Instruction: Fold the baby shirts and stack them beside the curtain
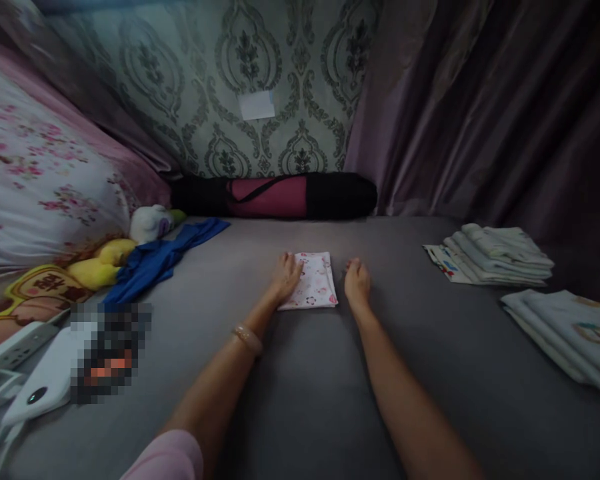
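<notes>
A folded white cloth (316, 283) with a small pink and red print lies flat on the grey sheet in front of me. My left hand (286, 277) rests on the cloth's left side, fingers stretched out over it. A light-coloured bangle (249, 339) circles that wrist. Just right of the cloth, apart from it, my right hand (357, 281) is on or close above the sheet. Its fingers are curled in, and no object shows in them.
Two stacks of folded cloths, one farther back (500, 257) and one nearer (570, 333), lie at right. A black and pink long bag (270, 197) lies along the wall. At left are blue fabric (155, 260), plush toys (105, 263), a power strip (17, 350) and a white device (50, 373).
</notes>
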{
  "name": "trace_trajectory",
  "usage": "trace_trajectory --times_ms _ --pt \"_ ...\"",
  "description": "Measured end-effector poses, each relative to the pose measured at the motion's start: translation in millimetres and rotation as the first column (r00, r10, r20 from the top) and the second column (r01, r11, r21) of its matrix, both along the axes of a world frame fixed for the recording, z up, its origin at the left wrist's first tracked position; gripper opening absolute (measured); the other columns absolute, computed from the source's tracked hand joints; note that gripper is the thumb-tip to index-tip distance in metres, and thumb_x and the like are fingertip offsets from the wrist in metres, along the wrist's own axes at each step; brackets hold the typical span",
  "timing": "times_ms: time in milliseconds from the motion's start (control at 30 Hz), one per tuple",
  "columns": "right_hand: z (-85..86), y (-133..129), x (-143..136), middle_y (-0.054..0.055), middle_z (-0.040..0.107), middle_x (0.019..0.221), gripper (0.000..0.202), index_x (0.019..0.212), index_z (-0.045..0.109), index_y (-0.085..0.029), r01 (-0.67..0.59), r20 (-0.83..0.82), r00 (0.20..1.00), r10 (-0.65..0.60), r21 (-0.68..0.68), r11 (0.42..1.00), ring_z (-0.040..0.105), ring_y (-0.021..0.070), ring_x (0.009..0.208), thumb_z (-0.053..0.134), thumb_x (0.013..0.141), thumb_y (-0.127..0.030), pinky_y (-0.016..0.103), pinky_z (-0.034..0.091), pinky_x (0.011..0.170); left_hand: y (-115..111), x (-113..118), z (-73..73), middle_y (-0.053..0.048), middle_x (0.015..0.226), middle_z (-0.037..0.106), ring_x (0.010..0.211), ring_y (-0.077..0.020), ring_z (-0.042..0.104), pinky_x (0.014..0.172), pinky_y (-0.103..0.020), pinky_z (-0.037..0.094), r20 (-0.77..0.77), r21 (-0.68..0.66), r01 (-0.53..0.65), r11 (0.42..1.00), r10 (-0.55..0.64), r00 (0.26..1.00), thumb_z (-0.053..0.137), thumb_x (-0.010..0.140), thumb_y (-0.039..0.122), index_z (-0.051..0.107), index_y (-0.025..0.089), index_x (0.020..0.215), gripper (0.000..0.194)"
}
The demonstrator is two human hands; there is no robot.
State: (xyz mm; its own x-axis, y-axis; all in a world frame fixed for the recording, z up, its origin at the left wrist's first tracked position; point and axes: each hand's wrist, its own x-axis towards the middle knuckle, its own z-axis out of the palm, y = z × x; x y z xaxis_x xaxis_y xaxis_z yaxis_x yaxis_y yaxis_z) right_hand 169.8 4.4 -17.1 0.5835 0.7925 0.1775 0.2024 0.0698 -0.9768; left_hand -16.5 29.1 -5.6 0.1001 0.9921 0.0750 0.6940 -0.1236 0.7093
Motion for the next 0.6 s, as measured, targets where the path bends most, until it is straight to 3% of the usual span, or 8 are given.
trace_trajectory --times_ms 100,233,400,500,600 --pt "9.3 -9 -14 0.014 0.068 0.107 0.037 0.102 0.064 -0.016 -0.137 0.375 0.92 0.113 0.039 0.99 0.06 0.0237 0.105 0.034 0.092 -0.037 0.039 0.041 0.095 -1 -17 6.7 -0.016 0.143 0.045 0.138 -0.0259 0.034 0.111 -0.034 0.028 0.317 -0.059 -0.14 0.988 0.151 0.936 0.04 0.092 0.044 0.052 0.015 0.126 0.046" --pt "20.8 -19 -39 0.015 0.054 0.135 0.043 0.125 0.057 -0.014 -0.388 0.685 0.65 0.33 -0.075 0.919 0.045 0.0234 0.128 0.034 0.093 -0.032 0.042 0.031 0.108 -7 -36 0.8 -0.019 0.138 0.049 0.134 -0.0282 0.04 0.11 -0.037 0.029 0.429 -0.105 -0.312 0.944 0.326 0.842 0.054 0.086 0.033 0.053 0.014 0.122 0.041" --pt "35.8 -22 -76 0.012 0.038 0.149 0.048 0.137 0.049 -0.016 -0.434 0.799 0.352 0.488 -0.323 0.841 0.027 0.0274 0.14 0.034 0.096 -0.034 0.055 0.013 0.113 -6 -43 -8.4 -0.014 0.133 0.055 0.127 -0.0215 0.048 0.106 -0.033 0.035 0.43 -0.096 -0.333 0.938 0.34 0.836 0.043 0.09 0.026 0.052 0.015 0.124 0.037" --pt "39.7 -17 -98 0.012 0.036 0.15 0.051 0.141 0.044 -0.015 -0.436 0.827 0.25 0.503 -0.368 0.821 0.024 0.0278 0.141 0.032 0.097 -0.038 0.055 0.008 0.114 -6 -46 -7.7 -0.012 0.131 0.057 0.123 -0.0185 0.051 0.105 -0.03 0.037 0.393 -0.101 -0.324 0.941 0.337 0.856 0.037 0.093 0.025 0.052 0.015 0.126 0.038" --pt "32.4 -13 -112 0.012 0.033 0.152 0.055 0.145 0.037 -0.012 -0.429 0.842 0.186 0.507 -0.395 0.813 0.021 0.0257 0.143 0.03 0.097 -0.037 0.051 0.007 0.115 -7 -48 -5.8 -0.012 0.128 0.06 0.121 -0.0193 0.053 0.104 -0.03 0.038 0.407 -0.086 -0.329 0.94 0.334 0.85 0.037 0.093 0.026 0.055 0.015 0.123 0.037"
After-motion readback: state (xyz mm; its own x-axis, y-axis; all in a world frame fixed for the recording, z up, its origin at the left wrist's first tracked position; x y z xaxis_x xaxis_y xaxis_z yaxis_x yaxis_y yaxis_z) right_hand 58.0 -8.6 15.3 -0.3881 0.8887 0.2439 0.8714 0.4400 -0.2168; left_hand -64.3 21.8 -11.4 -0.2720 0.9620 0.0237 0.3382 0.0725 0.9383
